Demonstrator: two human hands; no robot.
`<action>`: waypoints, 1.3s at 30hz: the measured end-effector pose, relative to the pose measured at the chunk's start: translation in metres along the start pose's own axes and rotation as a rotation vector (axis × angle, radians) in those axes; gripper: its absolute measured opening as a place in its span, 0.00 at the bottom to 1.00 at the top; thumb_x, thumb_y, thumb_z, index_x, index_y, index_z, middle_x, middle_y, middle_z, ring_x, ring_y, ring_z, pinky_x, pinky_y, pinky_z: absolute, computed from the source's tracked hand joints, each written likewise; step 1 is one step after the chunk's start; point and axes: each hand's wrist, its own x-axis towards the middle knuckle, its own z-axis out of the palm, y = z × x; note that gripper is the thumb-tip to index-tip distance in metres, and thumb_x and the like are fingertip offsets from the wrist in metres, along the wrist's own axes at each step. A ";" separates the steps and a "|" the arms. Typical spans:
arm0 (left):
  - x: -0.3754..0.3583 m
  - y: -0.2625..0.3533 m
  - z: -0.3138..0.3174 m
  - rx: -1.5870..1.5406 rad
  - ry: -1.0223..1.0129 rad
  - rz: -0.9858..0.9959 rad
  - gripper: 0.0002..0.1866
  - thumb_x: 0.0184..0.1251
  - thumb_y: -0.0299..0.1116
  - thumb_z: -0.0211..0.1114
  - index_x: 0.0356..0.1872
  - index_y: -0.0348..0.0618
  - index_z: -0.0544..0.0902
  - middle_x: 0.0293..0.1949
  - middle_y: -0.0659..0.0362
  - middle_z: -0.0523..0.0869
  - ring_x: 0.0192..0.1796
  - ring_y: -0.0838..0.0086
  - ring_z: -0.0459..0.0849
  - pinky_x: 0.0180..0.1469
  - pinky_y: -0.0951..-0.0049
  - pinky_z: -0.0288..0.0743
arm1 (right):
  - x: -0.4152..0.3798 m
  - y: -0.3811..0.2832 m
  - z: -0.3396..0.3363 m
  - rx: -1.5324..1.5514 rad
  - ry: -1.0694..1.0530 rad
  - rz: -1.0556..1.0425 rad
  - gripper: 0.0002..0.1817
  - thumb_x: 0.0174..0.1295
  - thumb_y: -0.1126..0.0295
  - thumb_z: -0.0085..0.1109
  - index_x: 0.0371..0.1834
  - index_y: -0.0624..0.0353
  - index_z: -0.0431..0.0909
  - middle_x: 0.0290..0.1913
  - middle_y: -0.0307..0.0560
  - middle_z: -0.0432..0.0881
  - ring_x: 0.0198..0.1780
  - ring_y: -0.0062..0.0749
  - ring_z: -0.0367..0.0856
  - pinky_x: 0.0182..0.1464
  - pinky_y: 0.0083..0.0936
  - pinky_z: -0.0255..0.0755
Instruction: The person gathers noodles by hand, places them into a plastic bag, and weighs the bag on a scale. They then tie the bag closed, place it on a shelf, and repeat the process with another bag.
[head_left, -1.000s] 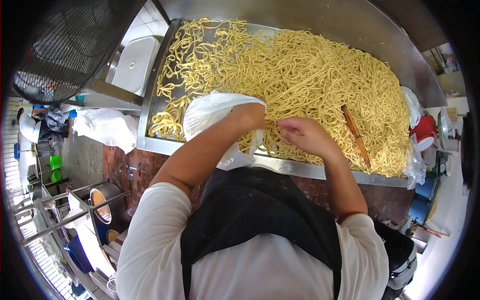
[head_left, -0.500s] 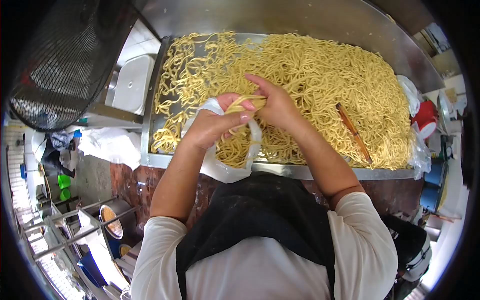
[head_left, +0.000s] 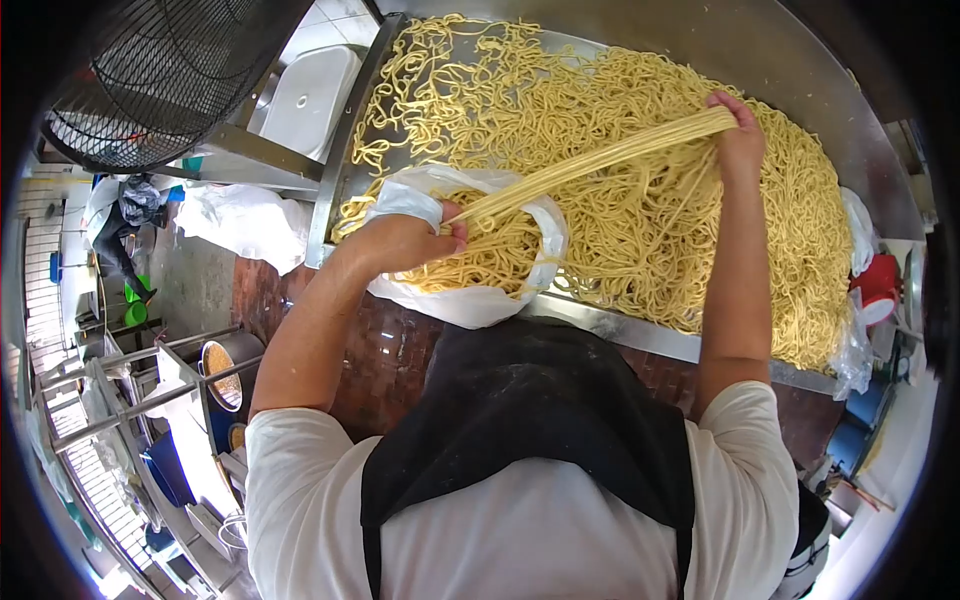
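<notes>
A worker's right hand (head_left: 737, 135) grips a noodle bundle (head_left: 600, 160) stretched taut; the left hand (head_left: 405, 240) clutches the white bag (head_left: 470, 300).

Noodle workshop: heaped steel table (head_left: 800, 60)

Glossy steel tray (head_left: 610, 325); thin white plastic bag (head_left: 470, 300); matt noodles (head_left: 640, 200).

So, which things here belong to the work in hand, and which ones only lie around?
In use:
left hand
right hand
noodle bundle
plastic bag
noodle pile
steel tray

Lying about:
fan
white basin
red container
</notes>
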 end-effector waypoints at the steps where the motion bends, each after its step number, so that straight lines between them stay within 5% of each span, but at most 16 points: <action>1: 0.000 -0.001 -0.001 0.017 -0.041 -0.058 0.10 0.66 0.41 0.66 0.39 0.47 0.82 0.29 0.53 0.81 0.34 0.63 0.79 0.40 0.61 0.71 | 0.011 0.004 -0.011 -0.072 0.034 -0.027 0.13 0.64 0.68 0.69 0.50 0.59 0.86 0.45 0.41 0.88 0.47 0.23 0.84 0.52 0.20 0.75; 6: -0.010 -0.035 0.003 0.141 -0.066 -0.251 0.12 0.65 0.43 0.67 0.43 0.49 0.83 0.36 0.49 0.86 0.41 0.57 0.85 0.44 0.57 0.75 | 0.070 0.025 -0.078 -0.182 0.229 0.143 0.18 0.62 0.64 0.72 0.53 0.58 0.85 0.44 0.42 0.88 0.40 0.25 0.84 0.45 0.21 0.77; 9: -0.017 -0.047 0.008 0.265 -0.016 -0.330 0.13 0.65 0.44 0.66 0.45 0.50 0.83 0.41 0.48 0.87 0.47 0.53 0.86 0.48 0.55 0.77 | 0.081 0.022 -0.106 -0.862 -0.421 0.060 0.24 0.57 0.65 0.73 0.58 0.56 0.83 0.51 0.47 0.87 0.49 0.37 0.84 0.54 0.32 0.76; 10: -0.018 -0.050 0.012 0.271 0.095 -0.332 0.13 0.63 0.39 0.69 0.46 0.47 0.84 0.41 0.49 0.87 0.47 0.54 0.86 0.49 0.58 0.77 | 0.074 -0.005 -0.094 -0.863 -0.427 0.059 0.24 0.57 0.65 0.73 0.58 0.56 0.83 0.51 0.47 0.87 0.49 0.37 0.84 0.54 0.32 0.76; 12: -0.018 -0.049 0.012 0.284 0.205 -0.326 0.14 0.62 0.35 0.71 0.48 0.45 0.84 0.42 0.49 0.87 0.48 0.56 0.85 0.50 0.61 0.76 | 0.057 -0.047 -0.067 -1.211 -0.802 0.027 0.29 0.54 0.64 0.74 0.61 0.56 0.81 0.58 0.50 0.84 0.59 0.40 0.81 0.62 0.35 0.73; 13: -0.018 -0.045 0.009 0.374 0.229 -0.280 0.14 0.61 0.33 0.70 0.48 0.46 0.85 0.42 0.50 0.87 0.49 0.57 0.86 0.51 0.62 0.77 | 0.043 -0.055 -0.048 -1.223 -0.766 -0.134 0.30 0.54 0.63 0.73 0.62 0.56 0.80 0.61 0.51 0.82 0.62 0.41 0.79 0.65 0.36 0.72; 15: -0.019 -0.043 0.009 0.466 0.249 -0.223 0.14 0.60 0.32 0.70 0.48 0.46 0.85 0.43 0.50 0.87 0.50 0.58 0.86 0.52 0.62 0.77 | 0.015 -0.062 0.000 -1.065 -0.806 -0.389 0.30 0.58 0.60 0.70 0.64 0.56 0.79 0.68 0.52 0.77 0.68 0.44 0.75 0.70 0.35 0.68; 17: -0.026 -0.050 0.010 0.196 0.389 -0.286 0.13 0.59 0.27 0.67 0.46 0.46 0.86 0.43 0.51 0.88 0.50 0.59 0.86 0.53 0.64 0.77 | -0.042 -0.065 0.079 -0.728 -0.836 -0.427 0.28 0.63 0.60 0.68 0.66 0.53 0.78 0.67 0.51 0.78 0.70 0.43 0.73 0.73 0.36 0.64; 20: -0.034 -0.042 0.004 0.107 0.372 -0.303 0.15 0.59 0.24 0.63 0.47 0.47 0.87 0.44 0.51 0.88 0.50 0.59 0.87 0.53 0.65 0.78 | -0.122 -0.013 0.169 -0.327 -0.942 -0.495 0.24 0.68 0.54 0.62 0.62 0.56 0.79 0.60 0.53 0.82 0.64 0.44 0.78 0.66 0.37 0.71; 22: -0.037 -0.045 0.008 0.108 0.387 -0.329 0.16 0.58 0.24 0.62 0.48 0.48 0.87 0.44 0.51 0.89 0.50 0.58 0.87 0.53 0.64 0.78 | -0.148 0.003 0.183 -0.310 -1.278 -0.043 0.28 0.64 0.49 0.63 0.60 0.56 0.80 0.53 0.57 0.84 0.55 0.50 0.83 0.58 0.39 0.75; 24: -0.037 -0.050 0.008 0.107 0.403 -0.354 0.17 0.57 0.25 0.62 0.48 0.49 0.87 0.43 0.50 0.89 0.50 0.56 0.87 0.53 0.64 0.78 | -0.162 0.022 0.158 -0.438 -1.196 -0.206 0.30 0.63 0.47 0.62 0.59 0.57 0.80 0.50 0.58 0.84 0.54 0.52 0.82 0.55 0.41 0.74; 27: -0.036 -0.061 0.014 0.120 0.389 -0.410 0.18 0.57 0.25 0.62 0.48 0.47 0.88 0.40 0.49 0.89 0.47 0.55 0.87 0.51 0.63 0.79 | -0.177 -0.002 0.099 -0.489 -1.281 -0.127 0.28 0.61 0.50 0.64 0.59 0.56 0.80 0.48 0.58 0.85 0.54 0.52 0.82 0.57 0.43 0.74; 29: -0.035 -0.074 0.015 0.060 0.390 -0.357 0.18 0.56 0.25 0.63 0.49 0.47 0.88 0.36 0.50 0.89 0.43 0.59 0.88 0.47 0.64 0.79 | -0.198 0.024 0.075 -0.776 -1.105 -0.486 0.24 0.61 0.59 0.62 0.59 0.58 0.81 0.48 0.57 0.85 0.53 0.51 0.83 0.59 0.43 0.72; 34: -0.043 -0.051 -0.009 -0.114 0.307 -0.217 0.21 0.53 0.27 0.68 0.51 0.47 0.88 0.41 0.56 0.89 0.45 0.72 0.87 0.47 0.73 0.79 | -0.189 0.030 0.074 -0.916 -0.863 -0.590 0.14 0.60 0.70 0.59 0.48 0.58 0.84 0.40 0.49 0.87 0.46 0.44 0.85 0.54 0.43 0.75; 36: -0.045 -0.023 -0.016 -0.521 0.210 -0.039 0.20 0.57 0.29 0.71 0.53 0.38 0.87 0.53 0.57 0.88 0.54 0.69 0.84 0.58 0.68 0.76 | -0.167 -0.027 0.060 -0.638 -0.807 0.085 0.12 0.60 0.74 0.56 0.46 0.61 0.84 0.39 0.49 0.87 0.42 0.36 0.86 0.50 0.36 0.78; 39: -0.019 0.001 -0.006 -0.739 0.171 0.267 0.34 0.53 0.30 0.77 0.65 0.37 0.79 0.60 0.56 0.83 0.58 0.68 0.82 0.61 0.68 0.75 | -0.141 -0.056 0.068 -0.262 -0.623 -0.224 0.12 0.62 0.76 0.55 0.47 0.61 0.84 0.40 0.46 0.87 0.40 0.27 0.85 0.47 0.27 0.78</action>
